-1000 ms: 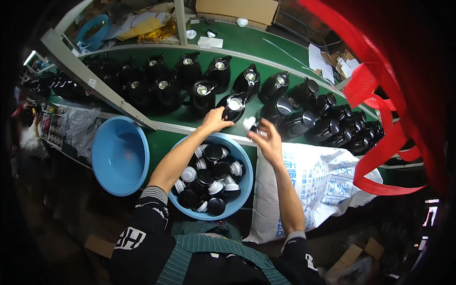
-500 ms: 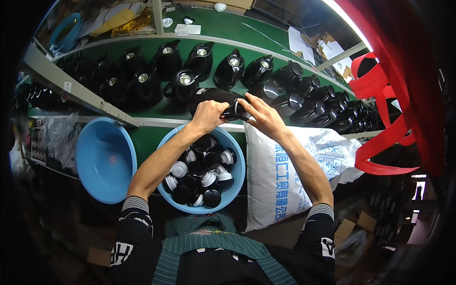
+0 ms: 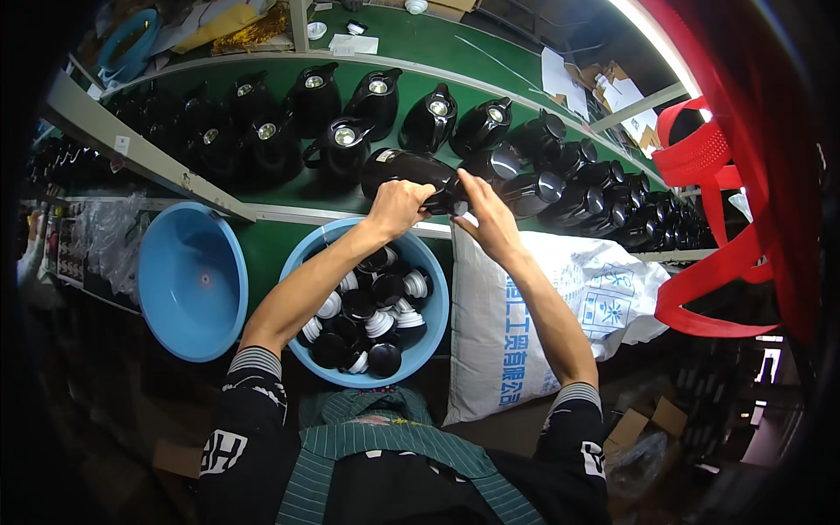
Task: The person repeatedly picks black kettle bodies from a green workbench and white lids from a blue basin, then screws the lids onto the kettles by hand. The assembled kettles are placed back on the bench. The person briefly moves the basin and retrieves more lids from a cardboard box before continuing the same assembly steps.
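Note:
A glossy black thermos jug [image 3: 404, 170] lies tilted on its side above the near edge of the green bench, its mouth end pointing right. My left hand [image 3: 401, 210] is closed on it near the neck, probably at the handle, which the fingers mostly hide. At the mouth end, my right hand [image 3: 492, 223] has its fingers and thumb around the rim. Whether a lid sits there is hard to see. Below my left forearm stands a blue basin [image 3: 440, 337] holding several black-and-white stoppers [image 3: 380, 325].
Rows of black jugs [image 3: 429, 122] line the green bench [image 3: 398, 144], upright left and centre, packed tightly at right. A second blue basin [image 3: 188, 289] leans at left. A white printed sack [image 3: 486, 350] lies at right, beside hanging red straps [image 3: 700, 157]. A metal post [image 3: 149, 157] crosses the left.
The jug's mouth end has shifted slightly right. My right hand's fingers have moved from across the neck to around the mouth end; my left hand keeps its hold. The whole view has shifted a little.

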{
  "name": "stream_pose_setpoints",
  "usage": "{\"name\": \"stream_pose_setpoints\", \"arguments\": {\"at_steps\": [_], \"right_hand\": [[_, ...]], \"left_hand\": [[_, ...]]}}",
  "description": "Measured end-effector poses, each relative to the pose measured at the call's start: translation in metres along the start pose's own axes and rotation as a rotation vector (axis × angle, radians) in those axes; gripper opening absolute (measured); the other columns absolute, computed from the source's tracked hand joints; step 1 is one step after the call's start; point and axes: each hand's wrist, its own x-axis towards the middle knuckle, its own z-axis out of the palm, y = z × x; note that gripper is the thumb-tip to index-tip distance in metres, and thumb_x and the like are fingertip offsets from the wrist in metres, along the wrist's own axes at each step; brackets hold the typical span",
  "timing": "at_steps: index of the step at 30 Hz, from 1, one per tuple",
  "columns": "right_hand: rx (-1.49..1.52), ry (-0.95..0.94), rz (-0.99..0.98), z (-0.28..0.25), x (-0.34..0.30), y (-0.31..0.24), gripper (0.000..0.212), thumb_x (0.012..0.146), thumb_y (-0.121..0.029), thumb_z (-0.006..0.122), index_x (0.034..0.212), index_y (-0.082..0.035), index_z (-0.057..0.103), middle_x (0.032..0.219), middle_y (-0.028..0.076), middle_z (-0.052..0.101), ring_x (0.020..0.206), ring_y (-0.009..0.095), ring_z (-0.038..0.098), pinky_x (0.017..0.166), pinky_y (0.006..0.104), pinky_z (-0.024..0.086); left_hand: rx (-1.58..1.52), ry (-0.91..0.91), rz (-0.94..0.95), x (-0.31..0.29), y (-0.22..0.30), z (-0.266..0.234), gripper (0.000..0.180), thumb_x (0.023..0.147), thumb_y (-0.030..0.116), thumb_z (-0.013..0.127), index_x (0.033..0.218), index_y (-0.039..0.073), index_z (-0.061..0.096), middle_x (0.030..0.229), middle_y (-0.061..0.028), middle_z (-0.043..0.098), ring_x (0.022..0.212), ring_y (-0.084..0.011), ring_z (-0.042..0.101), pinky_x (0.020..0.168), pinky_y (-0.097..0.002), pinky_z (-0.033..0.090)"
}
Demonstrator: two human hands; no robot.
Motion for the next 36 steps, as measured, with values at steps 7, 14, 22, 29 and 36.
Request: {"name": "stream_pose_setpoints", "arguments": {"at_steps": [7, 14, 22, 29, 36], "right_hand": [[1.147, -0.02, 1.23, 0.036, 0.0, 0.001, 0.066, 0.091, -0.045, 0.083, 0.113, 0.015, 0.066, 0.089, 0.014, 0.075, 0.071, 0.022, 0.076, 0.062, 0.0298, 0.065], [1.536, -0.134, 1.271, 0.063, -0.023, -0.002, 0.088, 0.1, -0.066, 0.06, 0.136, 0.014, 0.048, 0.098, 0.024, 0.075, 0.075, 0.021, 0.075, 0.063, 0.0303, 0.064], [-0.176, -0.468, -0.096, 0.145, -0.111, -0.073, 0.061, 0.087, -0.015, 0.066, 0.147, -0.006, 0.054, 0.123, 0.013, 0.062, 0.121, 0.029, 0.059, 0.085, 0.0394, 0.057], [-0.576, -0.469, -0.249, 0.153, -0.121, -0.068, 0.041, 0.089, -0.019, 0.064, 0.122, 0.005, 0.067, 0.106, 0.015, 0.069, 0.112, 0.033, 0.058, 0.08, 0.0366, 0.051], [0.991, -0.636, 0.732, -0.02, -0.068, -0.008, 0.075, 0.091, -0.043, 0.08, 0.151, -0.006, 0.054, 0.125, 0.012, 0.068, 0.094, 0.019, 0.068, 0.082, 0.0334, 0.057]], "left_hand": [[0.093, 0.171, 0.163, -0.013, 0.005, 0.035, 0.008, 0.086, 0.012, 0.063, 0.078, 0.011, 0.061, 0.072, -0.0063, 0.068, 0.07, -0.0259, 0.072, 0.064, -0.0398, 0.054], [-0.101, 0.258, 0.011, -0.017, -0.043, 0.048, 0.018, 0.077, 0.019, 0.08, 0.081, 0.007, 0.068, 0.069, -0.0043, 0.065, 0.065, -0.024, 0.066, 0.061, -0.0353, 0.046], [-0.199, 0.143, -0.37, -0.019, -0.118, 0.025, 0.043, 0.074, 0.027, 0.093, 0.09, 0.0, 0.065, 0.079, -0.0104, 0.064, 0.073, -0.0259, 0.062, 0.071, -0.0395, 0.051], [-0.051, 0.385, 0.156, 0.029, -0.006, 0.029, 0.044, 0.084, 0.016, 0.083, 0.12, 0.003, 0.061, 0.113, -0.0169, 0.064, 0.107, -0.0381, 0.063, 0.097, -0.0442, 0.049], [-0.439, 0.056, -0.585, 0.194, -0.048, 0.201, 0.069, 0.096, 0.035, 0.07, 0.146, -0.007, 0.047, 0.143, -0.03, 0.055, 0.137, -0.0446, 0.052, 0.117, -0.0464, 0.042]]}}
